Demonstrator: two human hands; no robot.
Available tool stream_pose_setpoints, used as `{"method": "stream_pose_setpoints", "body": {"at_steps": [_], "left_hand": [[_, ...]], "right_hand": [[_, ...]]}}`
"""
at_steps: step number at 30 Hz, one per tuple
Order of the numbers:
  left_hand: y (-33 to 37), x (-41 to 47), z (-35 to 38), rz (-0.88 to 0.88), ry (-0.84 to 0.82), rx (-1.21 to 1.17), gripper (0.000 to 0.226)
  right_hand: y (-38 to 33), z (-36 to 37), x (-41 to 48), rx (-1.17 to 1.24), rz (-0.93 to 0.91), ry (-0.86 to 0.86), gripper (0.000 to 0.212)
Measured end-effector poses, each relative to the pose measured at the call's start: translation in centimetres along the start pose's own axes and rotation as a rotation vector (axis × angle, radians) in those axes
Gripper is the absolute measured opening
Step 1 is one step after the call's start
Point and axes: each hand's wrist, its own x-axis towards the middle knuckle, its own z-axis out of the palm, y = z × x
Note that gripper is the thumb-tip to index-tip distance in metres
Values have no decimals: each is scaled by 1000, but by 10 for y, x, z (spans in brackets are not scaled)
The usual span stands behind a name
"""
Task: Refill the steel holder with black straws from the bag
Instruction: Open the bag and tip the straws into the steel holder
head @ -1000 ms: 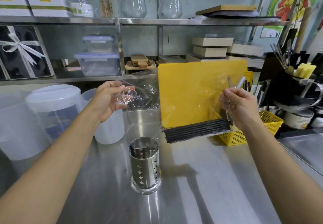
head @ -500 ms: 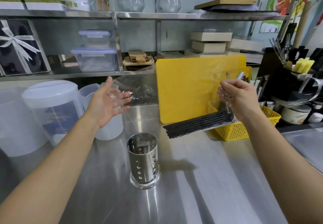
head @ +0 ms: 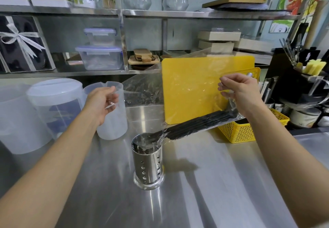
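Note:
A clear plastic bag point(head: 192, 89) hangs stretched between my two hands, in front of the yellow cutting board. My left hand point(head: 102, 101) holds the bag's crumpled left end in curled fingers. My right hand point(head: 240, 92) pinches its right end, higher up. Black straws point(head: 197, 124) lie in a bundle along the bottom of the bag, slanting down to the left. Their lower ends reach the mouth of the perforated steel holder point(head: 147, 163), which stands upright on the steel counter point(head: 213, 183).
A yellow cutting board point(head: 179, 78) leans behind the bag, with a yellow basket point(head: 238, 131) at its right. Translucent plastic jugs point(head: 55, 106) stand at the left. A black utensil rack point(head: 299, 78) sits at far right. Shelves with boxes run along the back.
My left hand opened, then curled again on the bag's end. The bag tipped down to the left, and the straws' lower ends moved to the holder's mouth.

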Motion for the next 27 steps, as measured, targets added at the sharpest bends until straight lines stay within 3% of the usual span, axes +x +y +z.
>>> {"method": "stream_pose_setpoints", "body": {"at_steps": [6,15,27], "left_hand": [[1,2,-5,50,-32,28,29],[-8,7,-13,23,-9,-21,9],[-34,12,-34,-123,25,-234,9]], "right_hand": [[-5,5,0,-38,-13,7,11],[-13,15,1,-70,-36,17,10],[-52,56,13,-240,-175,-113,13]]}}
